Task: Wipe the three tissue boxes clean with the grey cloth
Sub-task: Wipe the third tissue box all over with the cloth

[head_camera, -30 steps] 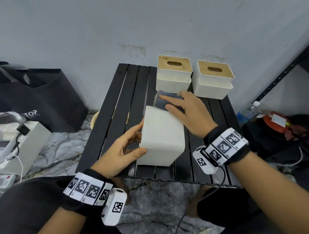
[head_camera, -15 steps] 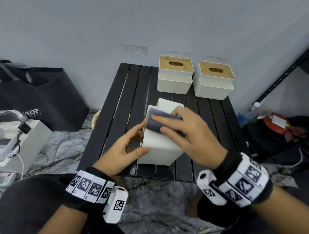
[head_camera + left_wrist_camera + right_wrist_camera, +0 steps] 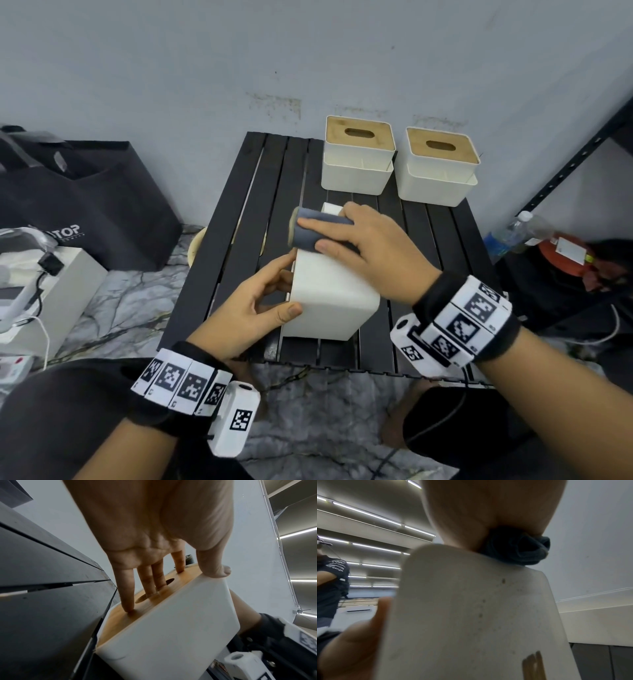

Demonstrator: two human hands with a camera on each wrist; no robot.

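One tissue box (image 3: pixel 329 294) tipped sideways | left hand (image 3: pixel 246 308) fingers clamp it | right hand (image 3: pixel 370 246) fingers press grey cloth (image 3: pixel 308 231) on it

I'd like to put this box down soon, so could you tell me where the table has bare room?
Free: the slatted table's left strip, beside the tipped tissue box, and its near right corner. Crowded: the far right, where two upright tissue boxes stand.
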